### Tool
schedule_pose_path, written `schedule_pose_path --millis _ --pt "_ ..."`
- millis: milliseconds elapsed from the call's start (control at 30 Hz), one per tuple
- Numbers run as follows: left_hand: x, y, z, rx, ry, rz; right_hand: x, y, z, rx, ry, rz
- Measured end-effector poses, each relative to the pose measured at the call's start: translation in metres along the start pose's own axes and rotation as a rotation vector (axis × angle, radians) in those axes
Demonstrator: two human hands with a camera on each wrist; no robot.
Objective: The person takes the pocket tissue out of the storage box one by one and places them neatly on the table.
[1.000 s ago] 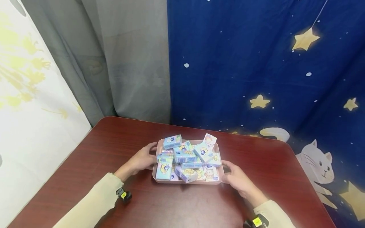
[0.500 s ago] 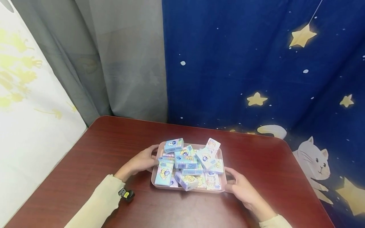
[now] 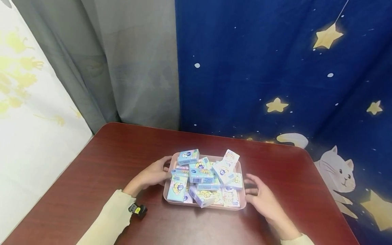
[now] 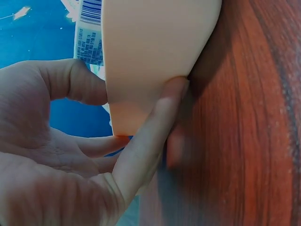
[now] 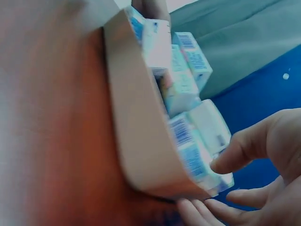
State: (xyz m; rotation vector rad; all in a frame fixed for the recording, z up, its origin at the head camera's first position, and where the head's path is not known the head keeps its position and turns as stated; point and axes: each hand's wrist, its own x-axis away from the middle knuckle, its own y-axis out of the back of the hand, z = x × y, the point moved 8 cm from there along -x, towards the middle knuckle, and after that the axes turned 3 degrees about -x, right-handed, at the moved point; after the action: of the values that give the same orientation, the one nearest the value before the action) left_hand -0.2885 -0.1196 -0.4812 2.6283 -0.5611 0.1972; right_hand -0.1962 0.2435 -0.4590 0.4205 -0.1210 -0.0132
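A shallow pink tray (image 3: 220,207) sits on the table, heaped with several small pastel packs (image 3: 177,190) printed with cartoon figures. My left hand (image 3: 152,176) grips the tray's left end; in the left wrist view one digit presses low on the tray wall (image 4: 150,52) near the table and another bends against the rim. At the right end, my right hand (image 3: 266,200) has its fingers spread and slightly bent, just off the rim. From the right wrist, its fingertips appear close to the tray's corner (image 5: 155,183), with a digit overlapping a pack (image 5: 188,150).
The dark red wooden table (image 3: 128,146) extends around the tray on all sides. Behind it hang a grey curtain (image 3: 141,68) and a blue curtain (image 3: 226,85) with stars and a cat. A white printed sheet (image 3: 36,153) borders the left side.
The tray with its packs has shifted slightly toward me and to the right in the head view. My right fingers have loosened and come away from its right end; my left hand stays on it.
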Motion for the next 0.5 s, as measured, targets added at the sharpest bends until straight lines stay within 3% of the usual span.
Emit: schedule_pose_path --millis 167,333,500 --pt "-0.002 0.002 -0.001 -0.022 0.008 0.006 -0.013 0.009 0.039 0.161 0.128 -0.091" --pt "-0.003 0.003 -0.001 -0.018 0.005 0.014 -0.032 -0.004 0.064 0.225 0.211 -0.042" --pt "-0.003 0.001 0.003 0.029 0.002 0.049 -0.046 -0.021 0.073 0.349 0.261 0.024"
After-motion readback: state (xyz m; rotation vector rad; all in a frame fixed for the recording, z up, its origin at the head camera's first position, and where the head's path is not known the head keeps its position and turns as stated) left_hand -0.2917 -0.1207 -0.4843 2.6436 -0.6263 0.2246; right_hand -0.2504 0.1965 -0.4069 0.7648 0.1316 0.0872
